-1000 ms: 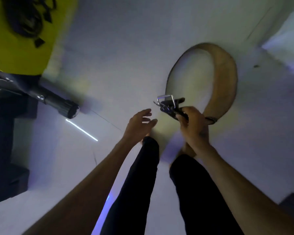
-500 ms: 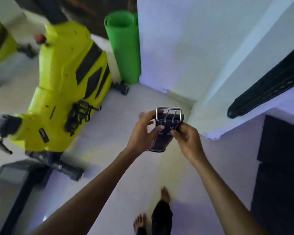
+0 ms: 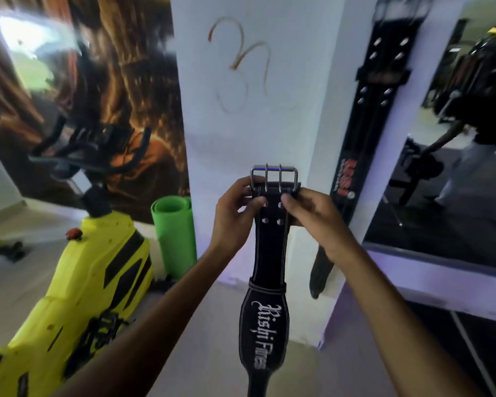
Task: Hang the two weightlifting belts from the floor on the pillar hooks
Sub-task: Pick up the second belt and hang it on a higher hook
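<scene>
Open floor near, between yellow bike at left and white pillar ahead. Stitched black belt, steel buckle up, hanging straight down, pinched near top by left hand and right hand. Second black belt flat on pillar's right face. Raised now from floor level; earlier belt bunched.

White script on the black belt you're holding reads approx "Rishi Fitness"; last letters blurred. The hanging belt on the pillar has a red/white logo, too blurry to read. Orange scrawl on pillar isn't legible.
</scene>
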Demonstrator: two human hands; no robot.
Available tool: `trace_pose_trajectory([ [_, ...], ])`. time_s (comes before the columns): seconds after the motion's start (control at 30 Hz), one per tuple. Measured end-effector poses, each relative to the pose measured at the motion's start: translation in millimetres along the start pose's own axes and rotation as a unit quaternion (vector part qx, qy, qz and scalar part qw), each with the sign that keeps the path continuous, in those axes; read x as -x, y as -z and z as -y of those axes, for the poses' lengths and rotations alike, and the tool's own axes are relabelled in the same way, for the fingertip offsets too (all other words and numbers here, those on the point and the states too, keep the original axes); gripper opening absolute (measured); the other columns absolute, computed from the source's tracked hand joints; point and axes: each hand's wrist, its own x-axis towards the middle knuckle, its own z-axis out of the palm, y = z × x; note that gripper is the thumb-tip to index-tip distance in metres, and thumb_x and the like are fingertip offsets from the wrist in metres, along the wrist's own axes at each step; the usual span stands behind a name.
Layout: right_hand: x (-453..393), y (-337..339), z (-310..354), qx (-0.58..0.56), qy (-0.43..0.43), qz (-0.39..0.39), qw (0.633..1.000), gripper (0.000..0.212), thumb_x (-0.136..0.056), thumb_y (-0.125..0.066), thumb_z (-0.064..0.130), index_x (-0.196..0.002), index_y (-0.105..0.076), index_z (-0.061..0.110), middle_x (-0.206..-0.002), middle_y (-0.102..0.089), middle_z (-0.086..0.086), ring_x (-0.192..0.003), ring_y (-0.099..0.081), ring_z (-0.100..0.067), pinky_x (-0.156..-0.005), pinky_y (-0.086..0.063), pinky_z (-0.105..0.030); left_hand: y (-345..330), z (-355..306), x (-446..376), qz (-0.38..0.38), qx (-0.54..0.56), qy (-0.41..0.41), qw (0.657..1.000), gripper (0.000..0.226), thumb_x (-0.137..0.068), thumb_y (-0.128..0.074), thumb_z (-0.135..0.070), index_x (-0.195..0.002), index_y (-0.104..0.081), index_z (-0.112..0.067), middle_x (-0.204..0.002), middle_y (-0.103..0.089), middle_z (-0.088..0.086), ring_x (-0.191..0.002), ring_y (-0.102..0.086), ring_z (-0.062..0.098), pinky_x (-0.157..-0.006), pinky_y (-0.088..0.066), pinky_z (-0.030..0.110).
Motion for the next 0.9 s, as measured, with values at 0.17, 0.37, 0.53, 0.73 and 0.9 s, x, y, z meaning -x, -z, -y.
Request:
trace_pose_trajectory([
  [0.17,9,61,72,-0.020,0.057,-0.066,0.996,0.010,-0.091,-0.068,0.022,-0.082,-0.069,0.017,-0.076,-0.071,0.001,-0.066,-0.066,0.000,-0.057,-0.047,-0.009,-54,-92,-24,-0.012,0.106,-0.025,0.994,0.030,-0.091,-0.064,-0.002,-0.110,-0.071,-0.025,-0.098,-0.077,0.018,-0.082,-0.070,0.026,-0.083,-0.060,0.046],
  [0.37,39,110,88,-0.042,0.095,-0.086,0.991,0.013,-0.087,-0.069,0.005,-0.089,-0.071,0.017,-0.076,-0.077,0.012,-0.075,-0.072,-0.002,-0.066,-0.053,-0.013,-106,-178,-45,-0.038,0.171,-0.034,0.984,0.025,-0.089,-0.068,-0.002,-0.106,-0.073,-0.021,-0.090,-0.076,0.021,-0.080,-0.071,0.028,-0.090,-0.059,0.055],
  [0.53,62,130,81,-0.042,0.115,-0.101,0.987,0.016,-0.087,-0.069,0.005,-0.100,-0.071,0.014,-0.093,-0.076,0.002,-0.089,-0.072,-0.010,-0.080,-0.055,-0.021,-125,-223,-58,-0.054,0.185,-0.043,0.980,0.024,-0.079,-0.072,-0.014,-0.102,-0.074,-0.022,-0.089,-0.076,0.024,-0.079,-0.071,0.029,-0.091,-0.057,0.063],
  [0.73,81,143,66,-0.060,0.119,-0.120,0.984,0.020,-0.082,-0.075,0.010,-0.102,-0.071,0.013,-0.096,-0.078,0.002,-0.095,-0.072,-0.014,-0.083,-0.055,-0.023,-135,-261,-70,-0.036,0.202,-0.053,0.977,0.027,-0.086,-0.070,-0.008,-0.112,-0.072,-0.014,-0.086,-0.076,0.017,-0.077,-0.071,0.027,-0.089,-0.059,0.060],
  [0.9,93,141,60,-0.118,0.109,-0.159,0.974,0.041,-0.075,-0.075,0.025,-0.109,-0.070,0.004,-0.098,-0.077,0.002,-0.093,-0.071,-0.008,-0.080,-0.051,-0.015,-143,-276,-70,-0.029,0.208,-0.056,0.976,0.027,-0.089,-0.068,-0.002,-0.115,-0.071,-0.009,-0.085,-0.073,0.017,-0.075,-0.068,0.024,-0.089,-0.059,0.054],
])
